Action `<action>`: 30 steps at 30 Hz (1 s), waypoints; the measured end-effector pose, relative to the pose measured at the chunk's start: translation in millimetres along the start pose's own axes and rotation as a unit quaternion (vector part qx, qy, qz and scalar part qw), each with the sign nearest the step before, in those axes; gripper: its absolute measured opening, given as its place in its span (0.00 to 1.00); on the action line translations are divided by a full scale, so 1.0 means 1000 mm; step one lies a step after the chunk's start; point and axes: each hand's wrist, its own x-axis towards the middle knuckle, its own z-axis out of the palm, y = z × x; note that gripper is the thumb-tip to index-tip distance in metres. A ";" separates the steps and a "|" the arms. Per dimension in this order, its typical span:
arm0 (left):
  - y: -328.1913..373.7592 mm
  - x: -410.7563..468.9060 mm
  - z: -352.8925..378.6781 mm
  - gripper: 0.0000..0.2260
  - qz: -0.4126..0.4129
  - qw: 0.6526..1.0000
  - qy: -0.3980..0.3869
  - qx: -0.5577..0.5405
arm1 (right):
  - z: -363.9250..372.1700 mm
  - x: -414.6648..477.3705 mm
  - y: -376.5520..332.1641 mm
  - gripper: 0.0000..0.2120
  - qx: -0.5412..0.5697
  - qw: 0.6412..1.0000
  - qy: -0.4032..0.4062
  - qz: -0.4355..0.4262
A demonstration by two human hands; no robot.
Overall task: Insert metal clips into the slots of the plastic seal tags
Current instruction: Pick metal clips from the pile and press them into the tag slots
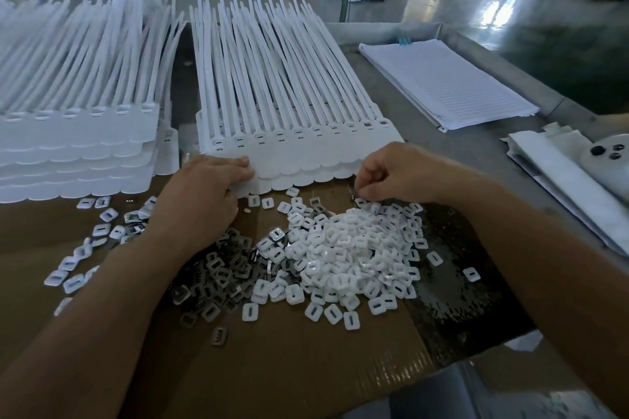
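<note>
Left hand (200,190) grips the near edge of the seal tags (306,155). Right hand (398,170) pinches a metal clip (354,194) beside them.

Both forearms reach forward, the left hand (200,190) gripping a tag sheet (306,153), the right hand (398,170) pinching a metal clip (354,194).

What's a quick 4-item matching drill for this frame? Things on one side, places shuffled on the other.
Things
1. left hand
2. right hand
3. metal clips
4. lined paper stack

Places
A. far right on the grey table
B. loose on the cardboard, left of the white plastic pieces
C. gripping the near edge of the tag sheet
D. pinching a small dark piece just beyond the white plastic pieces

Pairs: 1-C, 2-D, 3-B, 4-A
</note>
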 end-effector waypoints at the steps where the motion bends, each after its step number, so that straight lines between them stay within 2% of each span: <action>1: 0.000 0.000 0.000 0.20 0.000 1.000 -0.002 0.001 | -0.001 -0.001 0.002 0.06 -0.004 1.000 0.008 0.001; 5: -0.001 0.001 0.000 0.20 0.005 1.000 -0.005 0.006 | -0.013 -0.011 0.020 0.09 0.003 0.999 0.049 0.015; 10: -0.001 0.002 0.002 0.20 0.007 1.000 -0.002 0.006 | -0.016 -0.027 0.042 0.11 0.014 0.999 -0.016 0.050; 16: -0.002 0.001 0.003 0.19 0.007 1.000 -0.002 0.007 | -0.012 -0.028 0.046 0.11 -0.031 0.998 -0.004 0.054; 20: -0.002 0.001 0.003 0.19 0.007 1.000 -0.003 0.007 | -0.015 -0.022 0.040 0.11 0.054 0.994 0.087 0.039; 24: -0.002 0.001 0.003 0.19 0.004 1.000 -0.003 0.009 | -0.018 0.001 0.030 0.10 0.155 0.968 0.194 0.034; 27: -0.001 0.000 0.003 0.20 0.001 1.000 0.001 0.005 | -0.023 0.027 0.026 0.05 0.150 0.955 0.250 0.046; 30: -0.001 0.000 0.002 0.20 0.003 1.000 0.003 -0.001 | -0.025 0.050 0.025 0.05 0.127 0.955 0.259 0.062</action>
